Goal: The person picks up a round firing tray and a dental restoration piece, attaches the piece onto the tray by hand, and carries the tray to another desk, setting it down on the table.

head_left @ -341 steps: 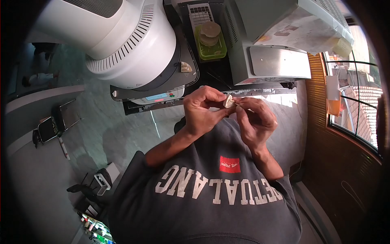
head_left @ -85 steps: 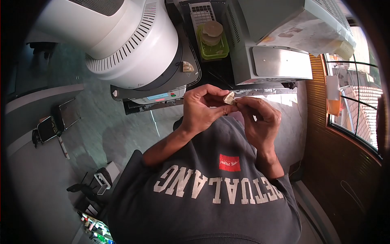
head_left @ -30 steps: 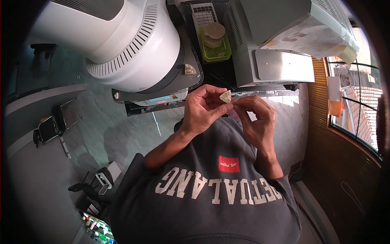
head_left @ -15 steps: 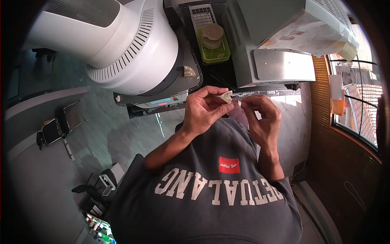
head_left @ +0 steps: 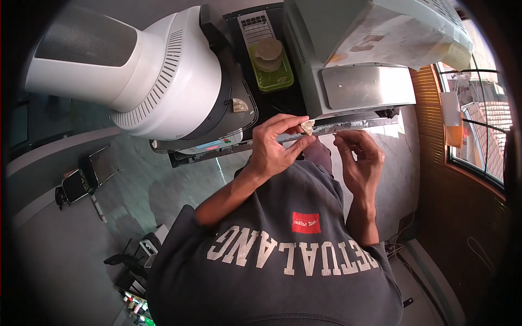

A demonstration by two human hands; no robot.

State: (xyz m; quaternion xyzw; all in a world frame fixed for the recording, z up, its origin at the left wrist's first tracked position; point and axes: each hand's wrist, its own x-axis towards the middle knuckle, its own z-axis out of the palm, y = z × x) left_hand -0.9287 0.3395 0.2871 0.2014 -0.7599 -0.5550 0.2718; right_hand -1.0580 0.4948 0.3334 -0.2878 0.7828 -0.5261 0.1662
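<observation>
My left hand [head_left: 274, 144] pinches a small beige piece with a dotted, honeycomb-like surface [head_left: 308, 127] between thumb and index finger, above the counter's front edge. A short gap to the right separates it from my right hand [head_left: 361, 157]. Its fingers are curled, with the tips drawn together near the thumb; whatever they hold, if anything, is too small to make out. A similar beige wedge-shaped piece [head_left: 239, 105] lies on the base of the white machine [head_left: 179, 70], just beyond my left hand.
Behind my hands a green tray [head_left: 274, 83] holds round beige discs [head_left: 268, 54], with a white grid-marked sheet [head_left: 255, 27] beyond it. A grey cabinet with a metal panel [head_left: 367, 87] stands at right. A wooden wall [head_left: 443, 163] and window lie farther right; a chair [head_left: 76, 185] stands left.
The view has shifted, moving the machine and tray leftward in the frame. My right hand has drawn a little farther from the beige piece, which has turned slightly in my left fingers.
</observation>
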